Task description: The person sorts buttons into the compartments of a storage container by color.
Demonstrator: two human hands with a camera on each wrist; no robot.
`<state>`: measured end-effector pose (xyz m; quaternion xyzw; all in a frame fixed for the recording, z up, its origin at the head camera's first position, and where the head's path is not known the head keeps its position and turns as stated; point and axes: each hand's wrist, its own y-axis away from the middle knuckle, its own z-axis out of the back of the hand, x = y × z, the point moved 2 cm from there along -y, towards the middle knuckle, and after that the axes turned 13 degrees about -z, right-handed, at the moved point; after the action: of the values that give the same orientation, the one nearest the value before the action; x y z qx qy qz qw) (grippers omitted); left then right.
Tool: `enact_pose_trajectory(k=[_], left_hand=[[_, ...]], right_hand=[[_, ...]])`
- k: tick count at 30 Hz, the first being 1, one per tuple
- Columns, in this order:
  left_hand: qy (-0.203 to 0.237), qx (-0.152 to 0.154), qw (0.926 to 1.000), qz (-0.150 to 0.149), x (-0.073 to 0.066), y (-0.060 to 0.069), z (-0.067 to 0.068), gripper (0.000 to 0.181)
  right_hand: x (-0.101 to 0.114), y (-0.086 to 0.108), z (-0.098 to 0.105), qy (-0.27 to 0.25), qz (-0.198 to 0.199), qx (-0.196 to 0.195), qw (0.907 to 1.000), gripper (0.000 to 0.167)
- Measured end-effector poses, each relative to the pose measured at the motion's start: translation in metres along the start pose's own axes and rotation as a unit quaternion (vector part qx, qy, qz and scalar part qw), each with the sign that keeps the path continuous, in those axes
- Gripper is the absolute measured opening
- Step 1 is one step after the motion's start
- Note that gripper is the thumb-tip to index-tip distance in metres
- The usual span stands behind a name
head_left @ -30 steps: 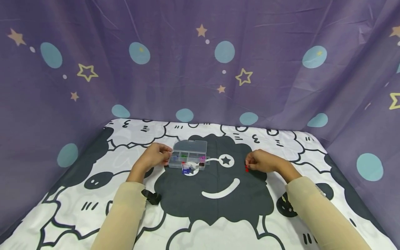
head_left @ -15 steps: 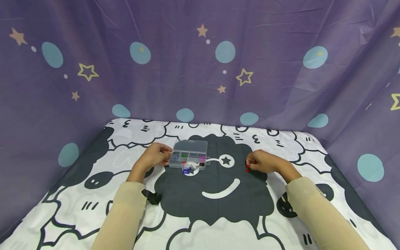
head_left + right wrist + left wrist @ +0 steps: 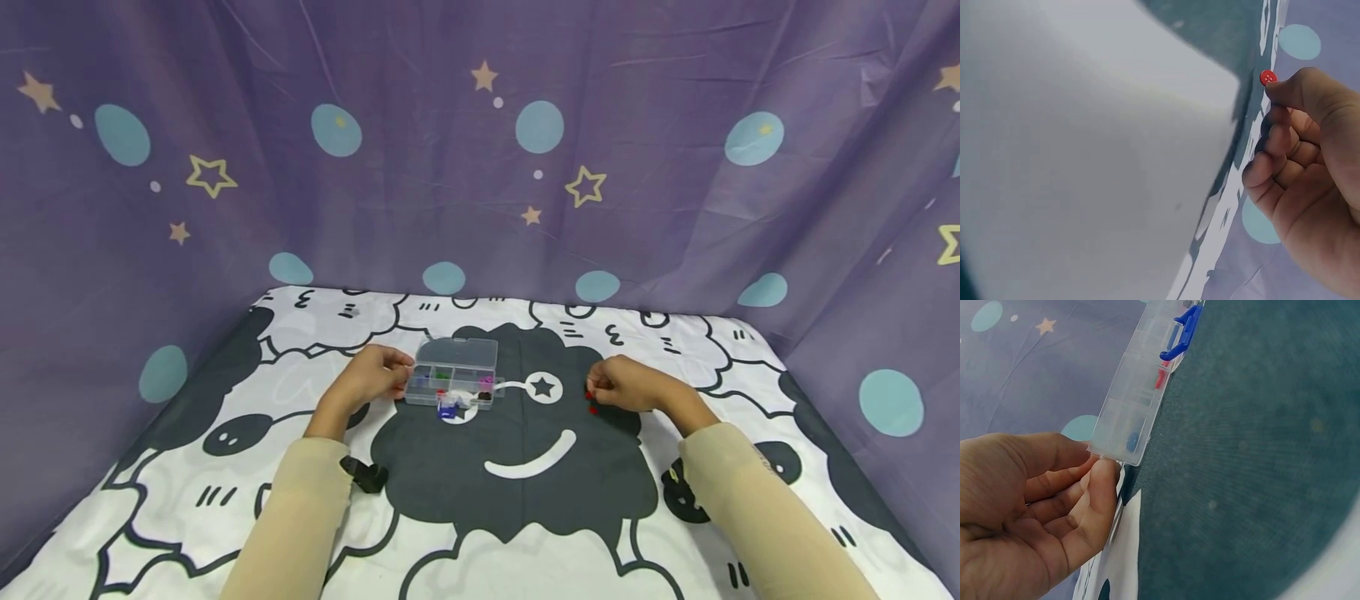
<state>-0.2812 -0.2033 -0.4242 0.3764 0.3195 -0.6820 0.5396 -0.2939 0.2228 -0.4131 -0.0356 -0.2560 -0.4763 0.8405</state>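
A clear plastic compartment box lies with its lid raised toward the back, small coloured pieces in several compartments. My left hand holds the box's left end; in the left wrist view thumb and fingers grip its corner. A blue clip-like piece sticks out at the box's front edge. My right hand, to the right on the dark patch, pinches a red button at the thumb tip. A second small red piece lies on the cloth just below those fingers.
A black-and-white cartoon-patterned cloth covers the table. Behind it hangs a purple curtain with stars and blue ovals. Black objects sit at the left wrist.
My right hand has risen slightly and shifted a little left, with a red button now apart from the red piece on the cloth. The left hand and box stay put.
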Motion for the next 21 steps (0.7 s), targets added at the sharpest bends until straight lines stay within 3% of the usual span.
enact_pose_trajectory(k=[9,21], left_hand=[[-0.002,0.000,1.0000,-0.002,0.000,0.000,0.000,0.026],[0.001,-0.001,1.0000,-0.002,0.000,0.001,0.000,0.027]], right_hand=[[0.008,-0.008,0.001,0.009,0.005,-0.013,0.9999,0.012],[0.028,-0.021,0.002,0.018,0.050,-0.045,0.9976,0.014]])
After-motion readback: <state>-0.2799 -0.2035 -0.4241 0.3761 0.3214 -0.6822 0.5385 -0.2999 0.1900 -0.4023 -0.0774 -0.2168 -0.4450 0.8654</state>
